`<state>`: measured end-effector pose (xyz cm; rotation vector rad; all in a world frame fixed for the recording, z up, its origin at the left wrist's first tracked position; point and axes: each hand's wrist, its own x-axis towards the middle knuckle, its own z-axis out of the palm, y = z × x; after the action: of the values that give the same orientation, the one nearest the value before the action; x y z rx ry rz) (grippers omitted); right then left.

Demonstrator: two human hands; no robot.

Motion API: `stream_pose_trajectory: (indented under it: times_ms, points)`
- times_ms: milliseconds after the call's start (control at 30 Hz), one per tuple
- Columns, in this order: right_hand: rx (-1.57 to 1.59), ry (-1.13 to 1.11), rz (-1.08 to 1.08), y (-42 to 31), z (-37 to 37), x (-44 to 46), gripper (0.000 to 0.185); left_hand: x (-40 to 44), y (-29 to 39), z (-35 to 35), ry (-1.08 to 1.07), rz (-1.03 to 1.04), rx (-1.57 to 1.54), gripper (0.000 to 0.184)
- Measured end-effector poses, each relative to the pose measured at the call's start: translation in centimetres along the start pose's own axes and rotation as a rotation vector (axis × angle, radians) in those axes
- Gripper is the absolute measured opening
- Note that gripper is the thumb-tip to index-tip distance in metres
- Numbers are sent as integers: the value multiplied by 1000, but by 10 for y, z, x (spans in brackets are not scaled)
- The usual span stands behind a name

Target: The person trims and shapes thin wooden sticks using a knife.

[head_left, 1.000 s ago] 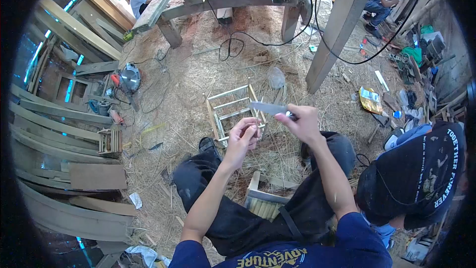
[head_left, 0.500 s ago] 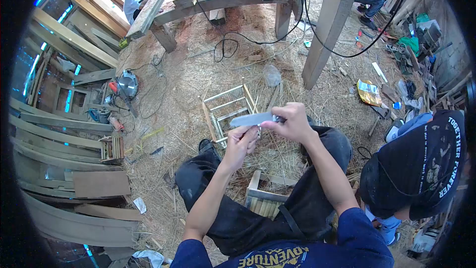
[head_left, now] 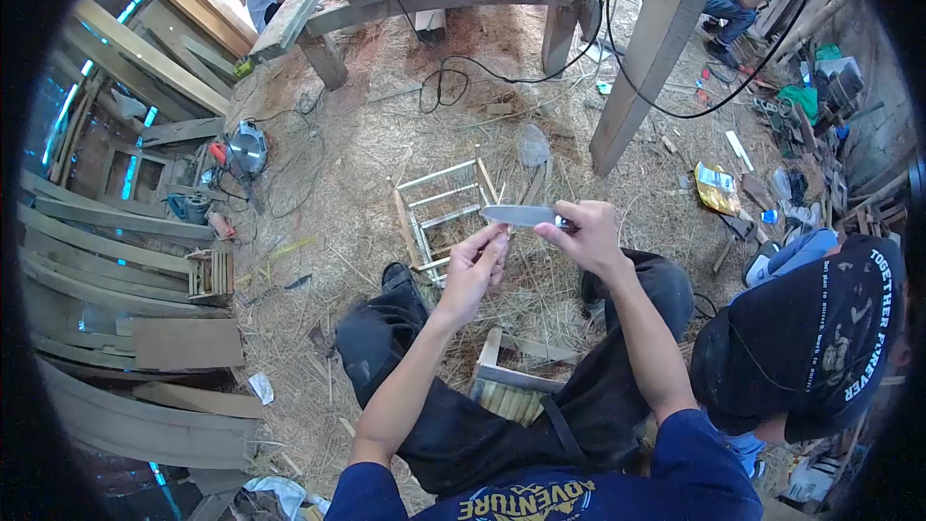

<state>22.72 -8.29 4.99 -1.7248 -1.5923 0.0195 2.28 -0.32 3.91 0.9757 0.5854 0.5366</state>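
Observation:
My right hand [head_left: 588, 234] is closed on the handle of a knife [head_left: 521, 216], whose broad blade points left. Just below and left of the blade tip, my left hand [head_left: 475, 270] pinches a thin, pale piece, too small to make out well. Beyond my hands a small wooden frame [head_left: 439, 174] of slats stands on the straw-strewn floor. Between my legs sits a second small wooden piece [head_left: 509, 401] with a row of short rods or slats, partly hidden by my trousers.
A co-worker in a black shirt [head_left: 801, 338] crouches close at my right. A wooden post [head_left: 656, 58] rises ahead, with a workbench [head_left: 424, 6] behind and a hanging black cable. A circular saw [head_left: 247, 149] lies at left. Two other people are farther back.
The knife first moved left over my left hand, then back right, so its blade is now just above the fingertips. The view has shifted slightly with my head.

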Motion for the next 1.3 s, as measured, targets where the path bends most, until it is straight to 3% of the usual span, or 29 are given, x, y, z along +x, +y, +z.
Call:
stream_pose_trajectory:
  times_ms: [233, 433, 533, 633, 733, 867, 1067, 1300]
  points:
    - [60, -64, -79, -9, 15, 3, 44, 3, -6, 1, -52, 41, -29, 35]
    - [35, -1, -215, -6, 4, 6, 45, -4, 1, 1, -96, -54, -47, 39]
    - [-24, 91, -103, 14, -2, 5, 46, -10, 10, 5, -86, -53, -50, 38]
    - [-117, 202, 403, 42, -29, 15, 49, -18, 1, 3, -205, -16, -11, 38]
    - [-24, 200, 386, 31, -35, 9, 52, -11, -1, -4, -83, -6, 1, 38]
    - [-60, 4, 214, 11, -17, -6, 48, -6, 5, -9, 6, -48, 15, 39]
    - [56, 0, -22, -6, 9, 1, 43, 0, 0, 0, -22, 6, 4, 21]
    - [78, -8, -50, -10, 21, 5, 43, 7, -15, -3, 18, 162, 123, 17]
